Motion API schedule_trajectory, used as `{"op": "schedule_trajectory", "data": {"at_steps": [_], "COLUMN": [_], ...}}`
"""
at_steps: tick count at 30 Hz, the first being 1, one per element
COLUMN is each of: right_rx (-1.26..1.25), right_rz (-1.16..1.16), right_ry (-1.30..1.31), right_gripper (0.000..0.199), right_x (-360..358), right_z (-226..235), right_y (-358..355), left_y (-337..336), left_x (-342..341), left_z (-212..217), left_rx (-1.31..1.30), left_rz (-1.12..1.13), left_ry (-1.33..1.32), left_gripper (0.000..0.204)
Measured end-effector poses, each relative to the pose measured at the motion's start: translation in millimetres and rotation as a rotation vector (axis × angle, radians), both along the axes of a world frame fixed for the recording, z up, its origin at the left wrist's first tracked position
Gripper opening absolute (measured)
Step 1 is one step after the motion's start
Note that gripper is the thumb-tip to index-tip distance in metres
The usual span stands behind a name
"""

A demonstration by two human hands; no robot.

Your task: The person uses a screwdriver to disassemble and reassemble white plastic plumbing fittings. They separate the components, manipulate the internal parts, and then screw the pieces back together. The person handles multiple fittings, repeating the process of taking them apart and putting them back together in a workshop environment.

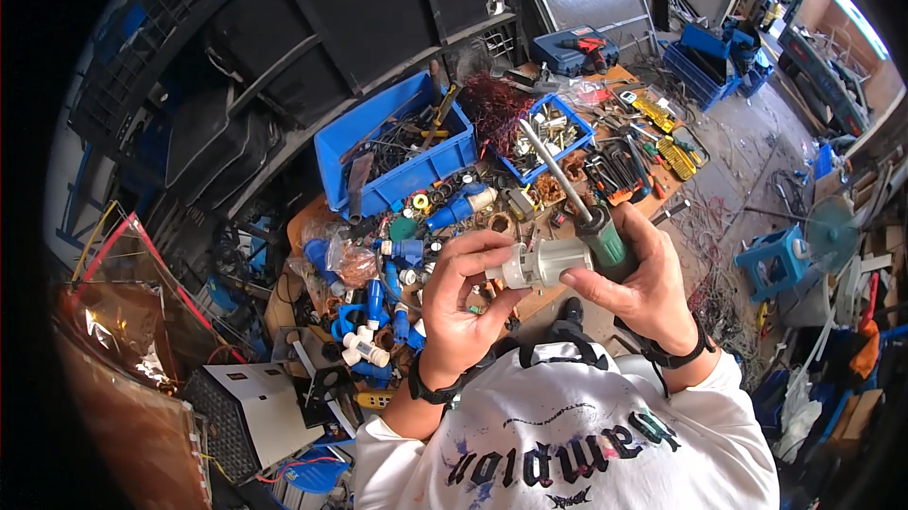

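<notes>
- On the left, blue plugs (375,302) are piled on the wooden table (539,302), and a white branched pipe piece (364,347) is found in front of them.
- Behind the pile, a big blue bin (421,179) is filled with metal bits and tools.
- Next, the left hand (459,297) is seen, bent in narrow, with the near end of a white plastic part (553,264) pinched by its thumb and fingers.
- The white plastic part is held in the air between both hands, just above the table's front edge. It seems that it is being steadied and looked over or lined up.
- Past it, a small blue tray (584,139) is filled with little metal pieces.
- A green-handled tool (610,247) is gripped by the right hand (654,285), whose thumb is pressed on the white plastic part. The long metal rod is pointed up and left, over the tray. Whether the handle and the part are touching cannot be told.
- For the next move, a firm pinch and slow turning seem to be needed, with the rod minded.
- Far right, a yellow tool holder (676,158) is laid on the table.
</notes>
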State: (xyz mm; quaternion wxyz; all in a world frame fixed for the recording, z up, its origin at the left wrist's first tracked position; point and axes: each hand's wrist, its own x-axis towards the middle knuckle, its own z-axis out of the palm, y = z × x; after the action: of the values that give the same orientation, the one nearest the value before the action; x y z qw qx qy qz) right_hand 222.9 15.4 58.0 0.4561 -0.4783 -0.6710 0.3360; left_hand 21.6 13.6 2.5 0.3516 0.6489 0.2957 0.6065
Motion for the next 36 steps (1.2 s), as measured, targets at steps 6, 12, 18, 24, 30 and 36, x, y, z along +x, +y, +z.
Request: {"op": "schedule_trajectory", "data": {"at_steps": [6, 12, 18, 24, 30, 36], "right_rx": [-0.008, -0.016, 0.026, 0.012, 0.022, 0.092], "right_rz": [0.049, 0.054, 0.074, 0.081, 0.055, 0.045], "right_ry": [-0.058, -0.047, 0.049, 0.061, 0.092, 0.135], "right_gripper": [0.049, 0.050, 0.049, 0.049, 0.051, 0.050], "right_x": [4, 6, 3, 5, 4, 4], "right_z": [10, 10, 5, 2, 2, 7], "right_y": [-3, -4, -3, -4, -8, -12], "left_y": [0, 1, 0, 3, -6, -4], "left_x": [-2, -2, -3, -8, -1, -7], "left_z": [2, -2, 2, 2, 9, 5], "left_rx": [-0.139, 0.042, -0.070, -0.070, -0.092, -0.140], "left_rz": [-0.094, -0.024, -0.150, -0.243, -0.162, -0.237], "left_ry": [-0.100, -0.003, -0.110, -0.185, -0.199, -0.208], "left_gripper": [0.042, 0.042, 0.040, 0.042, 0.046, 0.047]}}
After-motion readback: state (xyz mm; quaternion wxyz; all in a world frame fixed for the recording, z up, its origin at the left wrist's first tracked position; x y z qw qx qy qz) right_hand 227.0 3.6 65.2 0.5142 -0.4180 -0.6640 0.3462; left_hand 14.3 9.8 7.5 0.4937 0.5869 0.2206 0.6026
